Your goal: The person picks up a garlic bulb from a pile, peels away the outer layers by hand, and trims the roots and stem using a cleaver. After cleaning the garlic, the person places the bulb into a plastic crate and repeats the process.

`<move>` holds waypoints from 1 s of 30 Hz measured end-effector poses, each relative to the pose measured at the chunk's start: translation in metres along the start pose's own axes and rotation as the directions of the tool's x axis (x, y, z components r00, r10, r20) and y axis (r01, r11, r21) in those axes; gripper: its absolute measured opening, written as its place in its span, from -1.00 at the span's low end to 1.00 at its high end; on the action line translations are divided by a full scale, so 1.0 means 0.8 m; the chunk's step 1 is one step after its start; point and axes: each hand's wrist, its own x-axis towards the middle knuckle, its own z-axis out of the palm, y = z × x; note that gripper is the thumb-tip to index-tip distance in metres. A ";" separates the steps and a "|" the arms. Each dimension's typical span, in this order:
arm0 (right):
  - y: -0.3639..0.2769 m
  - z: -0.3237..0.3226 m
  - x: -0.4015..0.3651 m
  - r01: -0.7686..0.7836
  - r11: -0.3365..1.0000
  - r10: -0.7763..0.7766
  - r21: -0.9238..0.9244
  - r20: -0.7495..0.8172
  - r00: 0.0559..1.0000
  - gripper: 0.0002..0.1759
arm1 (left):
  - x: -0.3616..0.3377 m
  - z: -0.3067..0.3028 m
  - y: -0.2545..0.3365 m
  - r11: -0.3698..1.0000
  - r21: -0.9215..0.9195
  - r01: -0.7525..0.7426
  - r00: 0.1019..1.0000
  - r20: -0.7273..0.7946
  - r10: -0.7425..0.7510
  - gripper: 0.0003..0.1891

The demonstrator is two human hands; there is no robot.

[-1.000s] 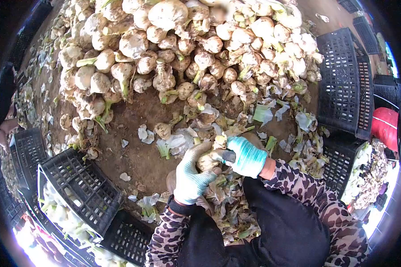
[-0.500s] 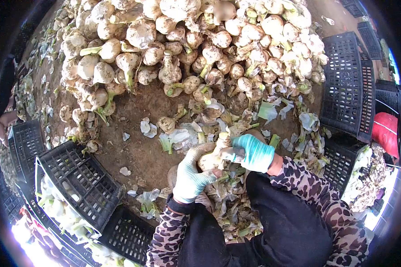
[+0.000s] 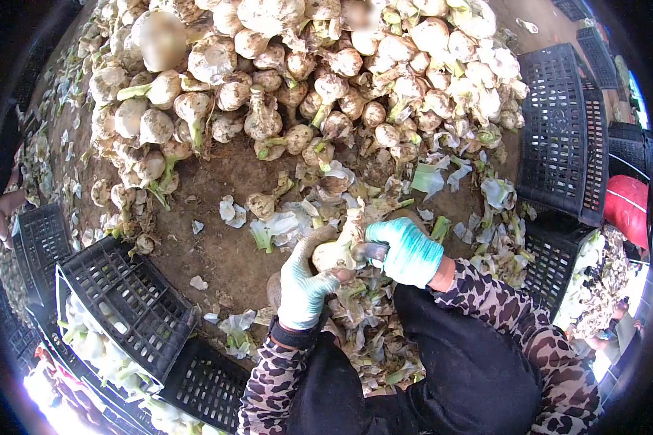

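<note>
Both gloved hands meet just above the knees: the left hand (image 3: 305,283) cups a pale bulb (image 3: 332,255) from below, fingers wrapped round it. The right hand (image 3: 408,251) is closed on a small dark tool (image 3: 370,251) set against the bulb's side. Peelings (image 3: 370,333) lie on the ground beneath, and the bulb pile (image 3: 305,80) sits beyond.

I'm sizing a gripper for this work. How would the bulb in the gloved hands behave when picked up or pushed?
The bulb looks rounded, so pushed on the ground it would probably roll unevenly. It fills the cupped left hand, so it is likely solid and fairly heavy. Its flaky skin, like the peelings below, may slide under a grip.
</note>
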 end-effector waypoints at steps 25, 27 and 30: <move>0.013 -0.012 0.002 0.039 0.963 -0.070 0.267 0.108 0.992 -0.62 | 0.009 -0.025 -0.005 0.702 -0.689 0.182 0.981 0.174 -0.084 -0.35; 0.018 0.008 0.009 -0.179 0.731 0.126 0.659 0.128 0.984 -0.64 | 0.007 -0.017 0.006 0.839 -0.519 0.164 0.976 0.211 -0.061 -0.27; 0.014 0.010 0.010 -0.111 0.955 0.084 0.276 0.108 0.991 -0.76 | 0.011 -0.010 0.001 0.947 -0.301 0.108 0.978 0.205 -0.046 -0.16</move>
